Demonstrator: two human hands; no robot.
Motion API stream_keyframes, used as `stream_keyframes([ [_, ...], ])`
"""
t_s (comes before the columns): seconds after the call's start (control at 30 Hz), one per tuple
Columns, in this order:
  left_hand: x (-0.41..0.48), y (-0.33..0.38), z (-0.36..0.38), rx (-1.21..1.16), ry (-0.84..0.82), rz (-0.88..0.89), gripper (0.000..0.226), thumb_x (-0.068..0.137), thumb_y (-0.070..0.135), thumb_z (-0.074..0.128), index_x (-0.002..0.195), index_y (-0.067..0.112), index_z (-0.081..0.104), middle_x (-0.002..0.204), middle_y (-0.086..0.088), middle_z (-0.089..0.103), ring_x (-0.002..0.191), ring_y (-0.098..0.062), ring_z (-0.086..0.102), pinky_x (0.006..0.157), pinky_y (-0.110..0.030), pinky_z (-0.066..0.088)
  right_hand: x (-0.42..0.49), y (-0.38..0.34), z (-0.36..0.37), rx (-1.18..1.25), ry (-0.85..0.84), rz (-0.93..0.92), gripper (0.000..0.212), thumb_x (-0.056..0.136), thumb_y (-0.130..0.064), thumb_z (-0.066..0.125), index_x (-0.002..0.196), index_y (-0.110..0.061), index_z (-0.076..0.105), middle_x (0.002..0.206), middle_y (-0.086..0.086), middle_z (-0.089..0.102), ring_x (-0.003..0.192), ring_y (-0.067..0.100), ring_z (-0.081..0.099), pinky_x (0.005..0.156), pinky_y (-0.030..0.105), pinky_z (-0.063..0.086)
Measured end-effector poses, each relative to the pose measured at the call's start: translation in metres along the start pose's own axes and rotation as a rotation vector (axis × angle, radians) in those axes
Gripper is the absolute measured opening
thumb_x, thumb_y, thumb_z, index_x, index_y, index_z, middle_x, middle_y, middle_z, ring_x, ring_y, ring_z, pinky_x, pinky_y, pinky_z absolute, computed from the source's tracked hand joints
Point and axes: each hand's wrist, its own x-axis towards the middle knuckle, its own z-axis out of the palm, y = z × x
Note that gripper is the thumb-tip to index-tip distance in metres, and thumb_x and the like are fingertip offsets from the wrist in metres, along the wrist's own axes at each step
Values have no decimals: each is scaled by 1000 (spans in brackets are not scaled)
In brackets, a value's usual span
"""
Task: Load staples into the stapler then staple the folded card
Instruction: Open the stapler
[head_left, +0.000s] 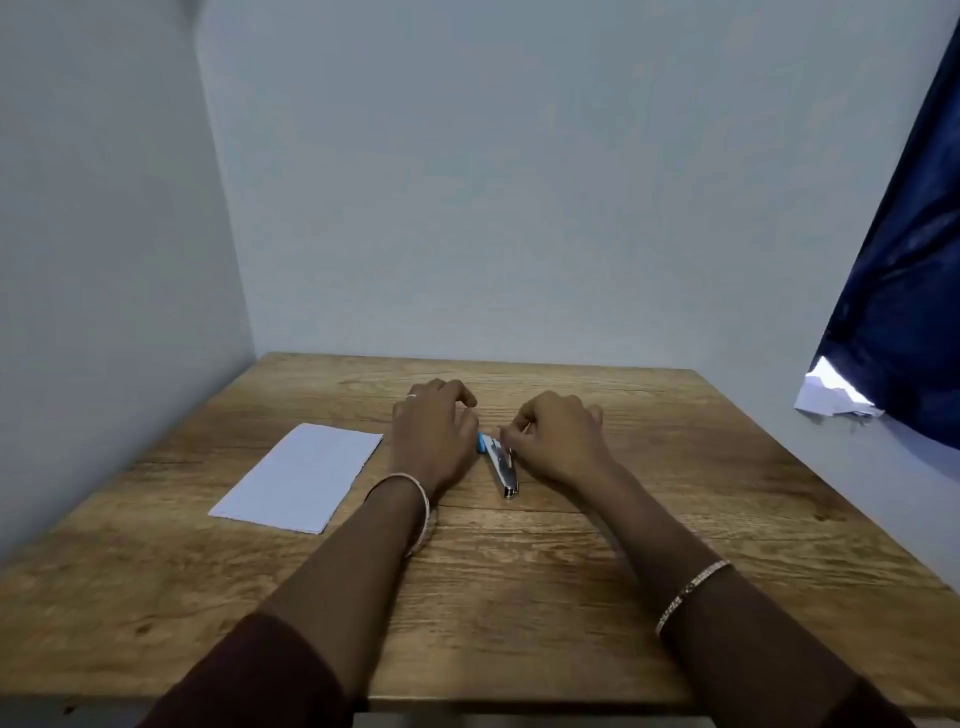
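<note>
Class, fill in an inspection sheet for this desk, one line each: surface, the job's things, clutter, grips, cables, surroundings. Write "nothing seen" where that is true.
Surface: wooden table, grain showing.
Job's things: stapler, metal with a blue end, lies between the hands. The white folded card lies flat to its left, apart from it. Loose staples are too small to tell.
Clutter: nothing seen.
Grips: left hand is curled at the stapler's blue end, its hold unclear. Right hand pinches the stapler's metal top.
Cables: nothing seen.
Surroundings: pale walls behind and to the left; dark blue curtain at right, with a white crumpled scrap at its lower edge.
</note>
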Motion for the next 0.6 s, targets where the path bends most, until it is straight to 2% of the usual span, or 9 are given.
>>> stream_keyframes([
  [0.1,5,-2,3,-74,11,2,17,93,21,56,103,19,70,109,1,71,113,-22,57,99,-43,43,4,-2,4,35,-34,20,22,88,-38,69,86,-19,80,74,-7,65,90,18,64,90,40,45],
  [0.2,8,-1,5,-113,15,0,15,94,23,57,102,19,70,106,3,71,108,-20,58,96,-44,46,4,-4,8,74,-22,35,16,85,-30,72,82,-16,80,72,-4,70,83,19,69,77,35,55],
  [0.27,11,-1,6,-141,45,3,15,95,24,58,100,18,70,103,3,72,105,-20,60,93,-43,48,5,-3,9,116,10,31,14,81,-27,75,78,-15,80,71,-3,73,76,17,69,69,32,55],
  [0.33,12,2,8,-195,69,2,16,97,27,58,98,17,70,99,3,73,99,-19,63,87,-40,51,6,-1,8,154,64,29,13,80,-26,77,74,-16,80,65,-6,69,69,12,66,60,26,48],
  [0.43,11,9,8,-364,67,-63,21,96,35,61,94,17,71,89,6,72,83,-13,66,74,-31,52,7,2,1,238,215,59,11,78,-25,75,75,-16,80,63,-8,69,64,7,64,53,20,39],
  [0.53,14,16,11,-681,-69,-230,29,92,43,68,93,15,73,84,-1,75,71,-13,67,64,-27,52,7,7,-6,338,385,90,13,78,-26,74,84,-16,80,69,-3,75,69,13,69,61,24,46],
  [0.6,13,21,14,-901,-206,-331,29,90,37,73,97,8,73,83,-8,74,67,-17,64,57,-27,51,5,10,-7,356,455,95,13,80,-26,74,89,-17,78,68,-4,73,69,13,68,60,23,41],
])
